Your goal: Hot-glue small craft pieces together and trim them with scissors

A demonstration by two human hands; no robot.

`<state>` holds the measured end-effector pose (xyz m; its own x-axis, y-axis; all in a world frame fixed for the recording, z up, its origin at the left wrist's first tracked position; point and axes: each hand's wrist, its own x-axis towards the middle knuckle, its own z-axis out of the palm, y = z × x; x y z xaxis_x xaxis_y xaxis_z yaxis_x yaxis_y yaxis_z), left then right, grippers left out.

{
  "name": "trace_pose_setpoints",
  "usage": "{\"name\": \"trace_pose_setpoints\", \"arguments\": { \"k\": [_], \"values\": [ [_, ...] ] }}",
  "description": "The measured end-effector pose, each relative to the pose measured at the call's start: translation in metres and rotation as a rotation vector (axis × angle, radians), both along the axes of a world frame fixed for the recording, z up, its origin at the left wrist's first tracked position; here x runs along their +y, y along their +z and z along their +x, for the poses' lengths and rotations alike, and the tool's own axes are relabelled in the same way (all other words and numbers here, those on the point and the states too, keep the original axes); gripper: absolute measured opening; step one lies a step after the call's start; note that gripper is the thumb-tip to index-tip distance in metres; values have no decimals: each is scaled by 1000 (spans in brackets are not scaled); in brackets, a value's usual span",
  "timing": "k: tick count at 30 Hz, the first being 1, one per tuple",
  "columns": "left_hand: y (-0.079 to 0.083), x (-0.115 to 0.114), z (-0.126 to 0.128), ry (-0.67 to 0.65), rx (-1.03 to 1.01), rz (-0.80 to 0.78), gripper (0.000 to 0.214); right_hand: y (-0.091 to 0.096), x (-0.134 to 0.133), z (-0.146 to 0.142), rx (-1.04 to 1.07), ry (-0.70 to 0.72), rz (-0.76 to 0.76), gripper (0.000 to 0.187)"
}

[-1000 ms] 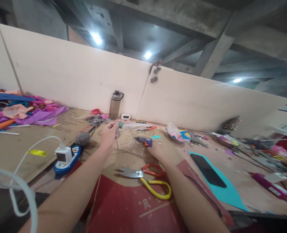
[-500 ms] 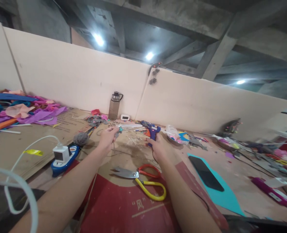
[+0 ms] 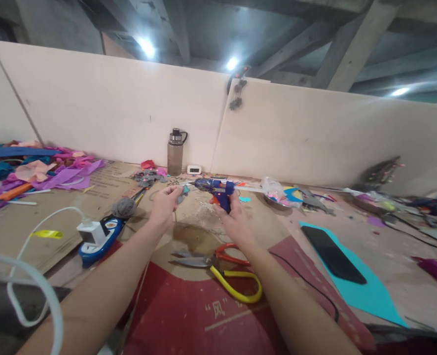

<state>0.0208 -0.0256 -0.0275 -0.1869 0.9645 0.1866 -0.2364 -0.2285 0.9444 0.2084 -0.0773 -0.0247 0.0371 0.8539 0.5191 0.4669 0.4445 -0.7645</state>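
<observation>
My right hand (image 3: 234,217) is closed round the handle of a blue glue gun (image 3: 221,192), whose nozzle points left. A white glue stick (image 3: 250,188) sticks out of its back end. My left hand (image 3: 166,202) pinches a small teal and grey piece (image 3: 184,192) close to the nozzle; whether they touch I cannot tell. Below the hands, scissors (image 3: 218,264) with one red and one yellow handle lie spread on the cardboard (image 3: 174,315).
A grey bottle (image 3: 175,155) and a small white clock (image 3: 194,169) stand by the back panel. Left are a blue power strip (image 3: 100,246), grey yarn (image 3: 124,208) and colored scraps (image 3: 70,175). A phone (image 3: 333,254) lies on turquoise sheet (image 3: 374,298) at right.
The glue gun has turned from tilted to nearly level, its nozzle now beside the piece in my left hand. The camera's view has shifted slightly.
</observation>
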Motion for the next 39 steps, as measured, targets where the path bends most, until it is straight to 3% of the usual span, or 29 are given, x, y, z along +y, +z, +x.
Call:
{"name": "trace_pose_setpoints", "arguments": {
  "k": [8,19,39],
  "values": [
    [4,-6,5,-7,-11,-15,26,-2,1,0,-64,70,23,43],
    [3,-7,6,-10,-19,-12,28,-4,1,1,-143,41,30,34],
    [2,-7,7,27,3,22,28,-3,-2,1,-314,-53,71,37]
  ]
}}
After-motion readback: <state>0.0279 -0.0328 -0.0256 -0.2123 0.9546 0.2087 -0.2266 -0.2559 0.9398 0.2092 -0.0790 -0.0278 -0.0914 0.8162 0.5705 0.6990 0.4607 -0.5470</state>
